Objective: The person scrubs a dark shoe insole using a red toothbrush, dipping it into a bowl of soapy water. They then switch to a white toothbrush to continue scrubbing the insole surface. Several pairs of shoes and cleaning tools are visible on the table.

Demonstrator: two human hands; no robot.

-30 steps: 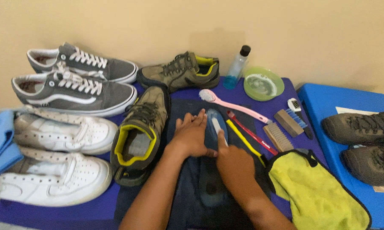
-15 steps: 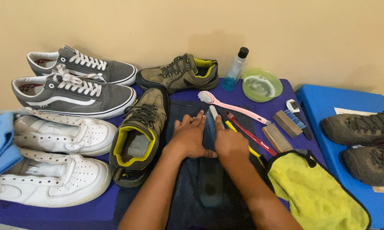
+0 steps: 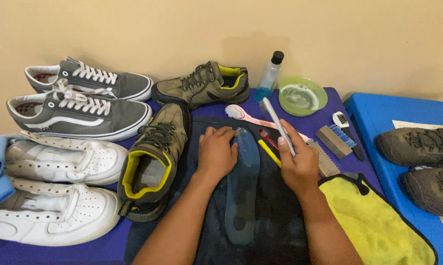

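Observation:
A blue-grey shoe insole [image 3: 242, 191] lies lengthwise on a dark cloth [image 3: 275, 221] in front of me. My left hand [image 3: 216, 153] rests flat on the insole's toe end and presses it down. My right hand [image 3: 299, 162] is lifted to the right of the insole and grips a white toothbrush [image 3: 278, 122], whose head points up and away toward a green bowl [image 3: 302, 95]. An olive shoe with yellow lining [image 3: 155, 159] lies just left of my left hand.
A second olive shoe [image 3: 201, 86], two grey sneakers [image 3: 79, 110] and two white sneakers [image 3: 59, 216] fill the left. A clear bottle [image 3: 270, 76], pink brush [image 3: 251, 117], red and yellow toothbrushes, wooden brushes [image 3: 332, 142] and a yellow cloth [image 3: 378, 225] lie right. Brown shoes [image 3: 417, 147] sit on a blue box.
My right hand has lifted the white toothbrush off the insole and moved it right and up. My left hand has stayed on the insole's toe end.

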